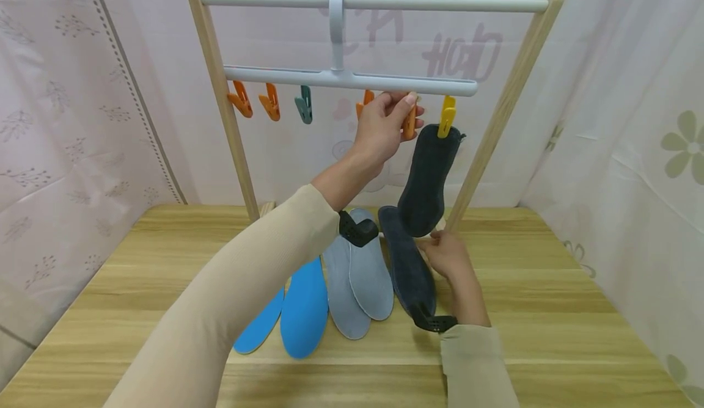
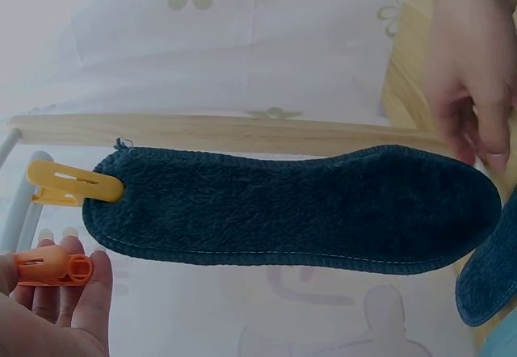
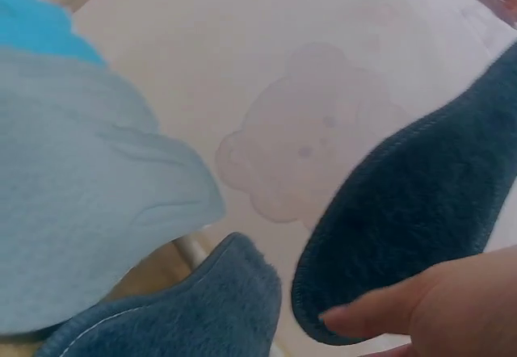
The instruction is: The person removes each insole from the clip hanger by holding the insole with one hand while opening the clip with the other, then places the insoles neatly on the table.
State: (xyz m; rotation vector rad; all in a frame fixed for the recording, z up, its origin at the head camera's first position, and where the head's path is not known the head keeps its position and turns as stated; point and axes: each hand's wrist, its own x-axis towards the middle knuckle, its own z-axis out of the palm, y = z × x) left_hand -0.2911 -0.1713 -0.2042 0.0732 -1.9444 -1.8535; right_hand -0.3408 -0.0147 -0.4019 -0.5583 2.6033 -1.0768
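Note:
My left hand (image 1: 382,124) is raised under the hanger bar and pinches an orange clip (image 2: 53,266) between thumb and fingers. Just right of it, a yellow clip (image 1: 447,116) grips one end of a dark fuzzy insole (image 1: 430,179), which hangs down at a slight tilt. My right hand (image 1: 448,254) is low, by the hanging insole's lower end; in the right wrist view its finger overlaps that end. In the left wrist view the right hand (image 2: 477,90) shows loosely bent fingers. The matching dark insole (image 1: 407,261) lies on the table beside that hand.
Two grey insoles (image 1: 371,273) and two blue insoles (image 1: 304,310) lie on the wooden table (image 1: 550,310). A white hanger (image 1: 407,84) hangs from the rack's top rod (image 1: 264,0). More orange clips (image 1: 269,102) and a green clip (image 1: 304,104) hang from it.

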